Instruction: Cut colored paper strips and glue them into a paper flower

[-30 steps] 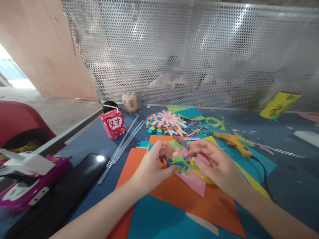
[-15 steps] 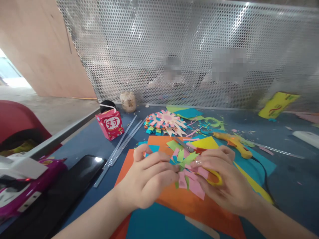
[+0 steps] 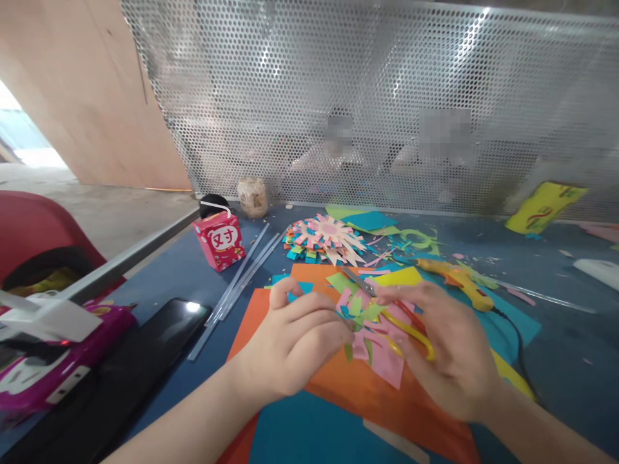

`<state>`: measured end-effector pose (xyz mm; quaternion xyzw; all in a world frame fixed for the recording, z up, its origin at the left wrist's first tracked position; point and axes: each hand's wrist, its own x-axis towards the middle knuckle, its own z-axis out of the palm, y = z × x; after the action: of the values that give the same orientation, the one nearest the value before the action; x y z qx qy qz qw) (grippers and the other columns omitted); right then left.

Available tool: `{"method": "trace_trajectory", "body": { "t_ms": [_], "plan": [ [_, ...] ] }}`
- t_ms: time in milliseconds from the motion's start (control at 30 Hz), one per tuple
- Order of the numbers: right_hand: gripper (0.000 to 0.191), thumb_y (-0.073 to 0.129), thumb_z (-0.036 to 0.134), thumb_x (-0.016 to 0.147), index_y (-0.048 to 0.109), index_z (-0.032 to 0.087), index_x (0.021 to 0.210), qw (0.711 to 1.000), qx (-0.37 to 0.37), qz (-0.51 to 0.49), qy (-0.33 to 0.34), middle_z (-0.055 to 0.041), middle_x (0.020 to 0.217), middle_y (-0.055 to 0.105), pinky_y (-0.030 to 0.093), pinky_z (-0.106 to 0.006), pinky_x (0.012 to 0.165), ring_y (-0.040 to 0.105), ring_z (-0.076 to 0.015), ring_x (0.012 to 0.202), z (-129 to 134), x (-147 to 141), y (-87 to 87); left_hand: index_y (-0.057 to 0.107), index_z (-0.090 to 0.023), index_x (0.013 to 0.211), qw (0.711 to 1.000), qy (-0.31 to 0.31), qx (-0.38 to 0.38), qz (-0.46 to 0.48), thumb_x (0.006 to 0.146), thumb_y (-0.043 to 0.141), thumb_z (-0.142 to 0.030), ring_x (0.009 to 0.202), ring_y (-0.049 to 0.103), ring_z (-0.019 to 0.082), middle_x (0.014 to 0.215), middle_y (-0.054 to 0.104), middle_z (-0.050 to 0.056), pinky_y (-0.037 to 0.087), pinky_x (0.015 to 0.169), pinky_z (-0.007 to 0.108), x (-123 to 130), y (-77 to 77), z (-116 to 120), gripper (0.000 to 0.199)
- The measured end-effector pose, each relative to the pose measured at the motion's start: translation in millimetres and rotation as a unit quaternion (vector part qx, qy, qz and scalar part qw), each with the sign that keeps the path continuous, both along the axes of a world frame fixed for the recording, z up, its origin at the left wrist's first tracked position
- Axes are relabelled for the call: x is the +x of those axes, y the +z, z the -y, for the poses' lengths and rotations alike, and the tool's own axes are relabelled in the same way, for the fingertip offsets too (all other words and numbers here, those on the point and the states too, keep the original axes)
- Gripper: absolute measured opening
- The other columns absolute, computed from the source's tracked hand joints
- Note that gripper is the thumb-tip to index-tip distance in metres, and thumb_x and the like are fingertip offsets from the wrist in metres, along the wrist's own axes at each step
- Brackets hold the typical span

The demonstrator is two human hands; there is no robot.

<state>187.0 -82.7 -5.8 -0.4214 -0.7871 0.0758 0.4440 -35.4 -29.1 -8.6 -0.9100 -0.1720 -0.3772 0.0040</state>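
Note:
My left hand (image 3: 302, 345) is closed, its thumb and fingertips pinching the edge of a layered paper flower (image 3: 370, 328) of pink, green and blue strips. My right hand (image 3: 449, 354) curves around the scissors (image 3: 409, 325) with red and yellow handles. Its index fingertip lies near the pivot, and its thumb is by the yellow loop. The scissor blades point forward and left, above the paper. Orange paper (image 3: 348, 393) lies beneath both hands, with a blue sheet (image 3: 309, 428) nearer me.
Behind stand finished paper flowers (image 3: 324, 235). A glue gun (image 3: 457, 283) lies right, glue sticks (image 3: 236, 290) left, beside a red drink box (image 3: 220, 240) and phone (image 3: 164, 341). A jar (image 3: 252, 196), yellow packet (image 3: 544, 206) and perforated metal screen (image 3: 290, 96) are farther back.
My right fingers have let go of the paper strips and spread back to the right, around the scissors. My left hand keeps its pinch on the flower. The view has shifted slightly.

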Motion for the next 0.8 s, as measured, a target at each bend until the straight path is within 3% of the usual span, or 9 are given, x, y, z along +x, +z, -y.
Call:
{"method": "trace_trajectory", "body": {
  "t_ms": [67,167,267,333,467,633,800],
  "plan": [
    [0.048,0.048,0.011,0.083,0.039,0.032,0.125,0.992,-0.045,-0.111,0.034,-0.0068,0.127,0.052,0.048,-0.045,0.092,0.055,-0.0234,0.112,-1,-1,-0.9,0.057,-0.026,0.088,0.999,0.001,-0.045,0.011,0.079,0.054,-0.008,0.077,0.064,0.013,0.081,0.072,-0.003,0.025,0.085,0.033,4,3.7,1,0.02],
    [0.044,0.048,0.016,0.086,0.037,0.035,0.124,0.965,-0.084,-0.237,0.078,-0.0075,0.137,0.043,0.053,-0.044,0.086,0.056,-0.0239,0.113,-3,-4,1.6,0.054,-0.024,0.084,0.986,-0.01,-0.166,0.016,0.081,0.058,-0.016,0.096,0.063,0.018,0.083,0.072,-0.001,0.023,0.091,0.036,11,6.2,4,0.01],
    [0.04,0.049,0.018,0.086,0.039,0.035,0.121,0.948,-0.105,-0.284,0.092,-0.0067,0.138,0.042,0.055,-0.042,0.086,0.056,-0.0232,0.114,-5,-6,4.3,0.05,-0.024,0.081,0.959,-0.026,-0.282,0.035,0.078,0.063,-0.025,0.117,0.054,0.024,0.082,0.071,0.0,0.017,0.098,0.041,17,4.5,7,0.013],
    [0.04,0.047,0.017,0.088,0.039,0.036,0.121,0.945,-0.116,-0.286,0.104,-0.0056,0.137,0.044,0.054,-0.042,0.089,0.056,-0.0221,0.114,-6,-7,3.8,0.05,-0.024,0.083,0.947,-0.039,-0.315,0.045,0.078,0.064,-0.025,0.12,0.051,0.025,0.08,0.07,0.0,0.016,0.099,0.042,19,3.1,8,0.015],
    [0.042,0.043,0.014,0.09,0.037,0.038,0.123,0.946,-0.14,-0.263,0.125,-0.004,0.133,0.048,0.05,-0.044,0.094,0.056,-0.0208,0.115,-8,-7,-0.6,0.05,-0.024,0.082,0.964,-0.037,-0.259,0.042,0.079,0.061,-0.018,0.115,0.056,0.023,0.078,0.071,-0.002,0.019,0.096,0.04,17,3.4,8,0.013],
    [0.039,0.046,0.015,0.089,0.037,0.037,0.119,0.947,-0.147,-0.268,0.096,-0.0032,0.132,0.051,0.05,-0.042,0.094,0.057,-0.0193,0.113,-9,-6,-1.3,0.056,-0.025,0.081,0.986,0.006,-0.16,0.034,0.078,0.062,-0.017,0.108,0.059,0.021,0.084,0.073,-0.001,0.02,0.093,0.037,13,4.6,7,0.01],
    [0.043,0.046,0.015,0.086,0.039,0.034,0.124,0.972,-0.135,-0.15,0.117,-0.0045,0.126,0.056,0.042,-0.049,0.101,0.042,-0.0224,0.128,-6,4,1.5,0.059,-0.027,0.08,0.999,0.004,-0.037,0.03,0.078,0.059,-0.008,0.096,0.062,0.016,0.082,0.073,-0.006,0.017,0.09,0.034,8,4.3,7,0.019]
  ]
}}
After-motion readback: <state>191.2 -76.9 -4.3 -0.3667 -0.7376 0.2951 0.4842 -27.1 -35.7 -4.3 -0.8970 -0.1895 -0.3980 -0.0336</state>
